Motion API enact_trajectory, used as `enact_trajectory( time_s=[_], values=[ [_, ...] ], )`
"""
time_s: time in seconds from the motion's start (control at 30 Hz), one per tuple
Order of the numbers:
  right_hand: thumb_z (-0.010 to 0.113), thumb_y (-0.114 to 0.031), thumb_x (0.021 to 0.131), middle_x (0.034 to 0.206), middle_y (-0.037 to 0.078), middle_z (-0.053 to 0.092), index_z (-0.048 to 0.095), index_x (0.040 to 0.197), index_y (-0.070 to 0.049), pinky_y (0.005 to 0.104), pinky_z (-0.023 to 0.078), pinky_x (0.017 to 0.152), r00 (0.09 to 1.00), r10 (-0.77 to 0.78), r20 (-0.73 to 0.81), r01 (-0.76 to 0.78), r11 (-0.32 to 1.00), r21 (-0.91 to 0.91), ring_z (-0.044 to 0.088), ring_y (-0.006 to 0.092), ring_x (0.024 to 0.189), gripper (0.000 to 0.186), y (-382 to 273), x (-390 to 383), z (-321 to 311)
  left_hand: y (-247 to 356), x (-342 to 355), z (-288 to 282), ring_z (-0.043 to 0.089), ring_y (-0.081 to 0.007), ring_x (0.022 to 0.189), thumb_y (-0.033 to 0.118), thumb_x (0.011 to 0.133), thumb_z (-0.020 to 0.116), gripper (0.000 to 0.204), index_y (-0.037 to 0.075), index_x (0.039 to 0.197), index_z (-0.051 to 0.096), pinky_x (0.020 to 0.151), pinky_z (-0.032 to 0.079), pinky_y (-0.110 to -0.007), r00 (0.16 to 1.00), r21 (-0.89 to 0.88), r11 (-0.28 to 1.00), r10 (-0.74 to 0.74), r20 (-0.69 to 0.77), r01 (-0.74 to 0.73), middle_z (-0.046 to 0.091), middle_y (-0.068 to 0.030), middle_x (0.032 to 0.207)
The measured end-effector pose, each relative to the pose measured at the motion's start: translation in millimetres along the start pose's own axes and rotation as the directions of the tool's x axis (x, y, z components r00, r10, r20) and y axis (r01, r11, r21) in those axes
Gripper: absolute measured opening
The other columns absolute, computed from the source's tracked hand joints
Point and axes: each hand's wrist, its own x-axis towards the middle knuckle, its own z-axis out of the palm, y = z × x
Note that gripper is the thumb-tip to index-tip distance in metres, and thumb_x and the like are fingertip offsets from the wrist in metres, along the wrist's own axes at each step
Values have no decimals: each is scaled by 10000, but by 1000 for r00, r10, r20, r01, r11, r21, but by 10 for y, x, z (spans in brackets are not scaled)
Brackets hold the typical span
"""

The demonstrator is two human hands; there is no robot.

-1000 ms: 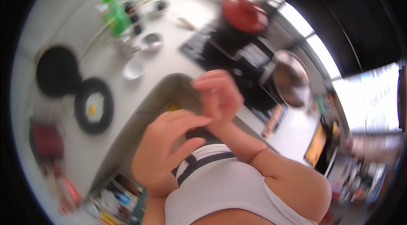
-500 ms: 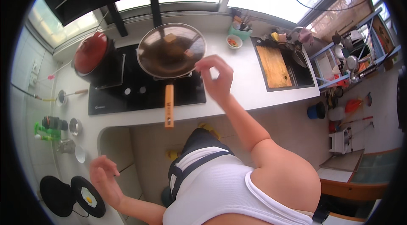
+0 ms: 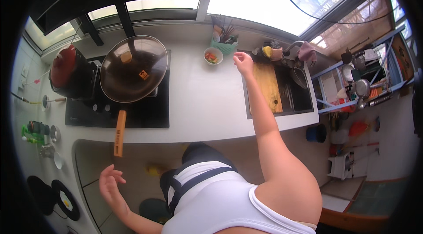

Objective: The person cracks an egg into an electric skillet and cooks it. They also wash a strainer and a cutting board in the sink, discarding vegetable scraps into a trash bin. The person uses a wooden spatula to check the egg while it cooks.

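Observation:
My right hand is over the far left edge of the sink, near a white bowl of red and green cut pieces and a green utensil basket. Its fingers are curled together, and I see nothing in them. My left hand hangs in front of the counter, fingers apart and holding nothing. Above it, the wooden handle of a pan sticks out past the counter edge. A glass lid with a wooden knob covers the pan on the black cooktop.
A wooden cutting board lies across the sink. At the left stands a dark pot with a red lid. An egg sits on an open black round cooker at the lower left. A blue rack with ladles is at the right.
My right hand has moved right, from beside the lidded pan to the sink's edge. My left hand has left the egg cooker's side. The view has shifted right.

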Motion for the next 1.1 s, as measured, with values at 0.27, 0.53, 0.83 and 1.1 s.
enact_trajectory(
  time_s=[0.27, 0.53, 0.83, 1.1],
  values=[
    [666, -231, 776, 788, 68, 707, 725, 859, -124, 343, 524, 689, 988, -98, -118, 89, 993, -79, 684, 222, 754, 147, 100, 613, 422, 93, -296, 420, 483, -105, 728, 202, 955, 472, 294, -4, 1138, 576, 722, 412, -251, 981, 94, 994, -35, -190, 54, 572, -64, 883],
    [635, -223, 795, 827, 71, 709, 714, 888, -128, 366, 525, 685, 919, -8, -394, -8, 999, -39, 682, 243, 775, 155, 471, 1062, 343, 46, -375, 532, 474, -107, 718, 168, 955, 467, 272, -2, 1137, 577, 739, 412, -254, 949, 109, 987, -80, -305, 118, 566, -66, 905],
    [645, -210, 800, 765, 58, 690, 689, 969, -105, 365, 525, 660, 861, -484, -158, 446, 866, -226, 668, 260, 712, 203, -30, 922, 564, 173, -79, 816, 492, -107, 720, 169, 951, 478, 276, -4, 1142, 579, 727, 414, -242, 955, 176, 973, -96, -281, 150, 582, -64, 894],
    [650, -257, 794, 772, 96, 695, 720, 829, -114, 397, 537, 695, 948, -268, -170, 214, 936, -281, 679, 282, 740, 163, -129, 1413, 775, 255, 44, 852, 518, -107, 716, 164, 948, 494, 267, -2, 1138, 581, 730, 420, -239, 982, 184, 979, -57, -182, 90, 600, -72, 893]
  ],
)
